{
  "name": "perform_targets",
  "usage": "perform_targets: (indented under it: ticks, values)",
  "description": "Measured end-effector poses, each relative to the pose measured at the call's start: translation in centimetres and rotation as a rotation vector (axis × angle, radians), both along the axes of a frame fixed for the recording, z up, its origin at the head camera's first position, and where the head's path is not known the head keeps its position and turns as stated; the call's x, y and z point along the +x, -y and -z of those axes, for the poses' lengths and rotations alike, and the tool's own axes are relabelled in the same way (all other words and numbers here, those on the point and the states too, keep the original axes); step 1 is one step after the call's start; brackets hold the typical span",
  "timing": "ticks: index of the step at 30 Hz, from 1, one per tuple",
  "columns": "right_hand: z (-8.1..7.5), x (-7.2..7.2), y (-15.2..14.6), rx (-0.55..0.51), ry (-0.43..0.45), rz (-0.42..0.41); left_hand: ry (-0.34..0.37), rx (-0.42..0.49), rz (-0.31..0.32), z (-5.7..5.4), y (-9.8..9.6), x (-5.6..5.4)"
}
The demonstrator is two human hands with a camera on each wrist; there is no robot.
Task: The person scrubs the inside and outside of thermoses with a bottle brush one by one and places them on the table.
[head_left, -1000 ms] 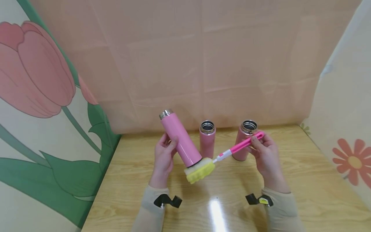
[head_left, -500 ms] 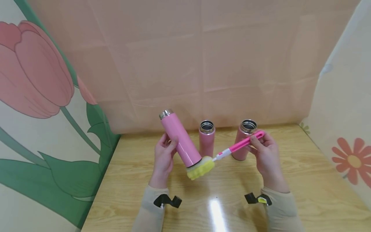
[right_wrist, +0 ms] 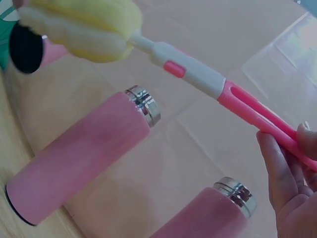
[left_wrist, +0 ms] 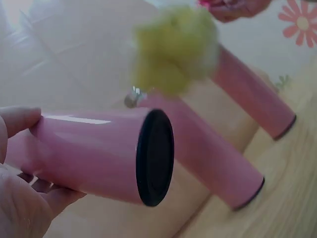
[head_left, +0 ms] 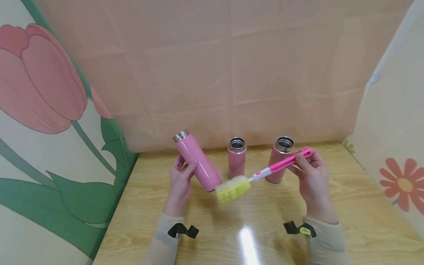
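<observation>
My left hand (head_left: pixel 180 181) grips a pink thermos bottle (head_left: pixel 200 162) around its middle, tilted, with its silver neck up to the left. The black base of this bottle (left_wrist: pixel 157 157) faces right in the left wrist view. With thumb and fingers, my right hand (head_left: pixel 311 178) pinches the pink handle of a bottle brush (head_left: pixel 281 163). The yellow and white sponge head (head_left: pixel 233 188) is close to the bottle's base; in the left wrist view it looks blurred and apart from the base.
Two more pink bottles stand upright without lids on the wooden table (head_left: pixel 265 228): a middle bottle (head_left: pixel 236 162) and a right bottle (head_left: pixel 275 167) just behind the brush handle. A peach cloth (head_left: pixel 228 73) hangs behind the table. Flower-patterned panels flank both sides.
My left hand has moved left and slightly down with the bottle. The right hand has shifted right with the brush, and the sponge has come away from the bottle's base.
</observation>
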State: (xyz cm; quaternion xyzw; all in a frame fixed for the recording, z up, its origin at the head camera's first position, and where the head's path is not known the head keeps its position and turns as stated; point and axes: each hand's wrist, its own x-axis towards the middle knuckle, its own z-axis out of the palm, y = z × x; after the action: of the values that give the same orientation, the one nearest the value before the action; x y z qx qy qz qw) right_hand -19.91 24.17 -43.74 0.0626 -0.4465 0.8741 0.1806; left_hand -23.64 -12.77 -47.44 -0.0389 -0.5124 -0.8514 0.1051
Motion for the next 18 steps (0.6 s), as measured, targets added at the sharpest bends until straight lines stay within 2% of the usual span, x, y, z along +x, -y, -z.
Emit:
perform_targets:
  ticks: [5, 10, 18]
  values:
    - [-0.3, 0.3, -0.4, -0.058, 0.013, 0.000, -0.001, -0.129, -0.072, 0.9, 2.6, 0.0]
    - [-0.5, 0.5, -0.5, -0.056, 0.012, -0.004, 0.060, -0.295, -0.161, 2.4, 6.6, -0.4]
    - [-0.5, 0.3, -0.9, -0.011, 0.025, -0.020, 0.129, -0.410, -0.301, 3.7, 12.2, -1.1]
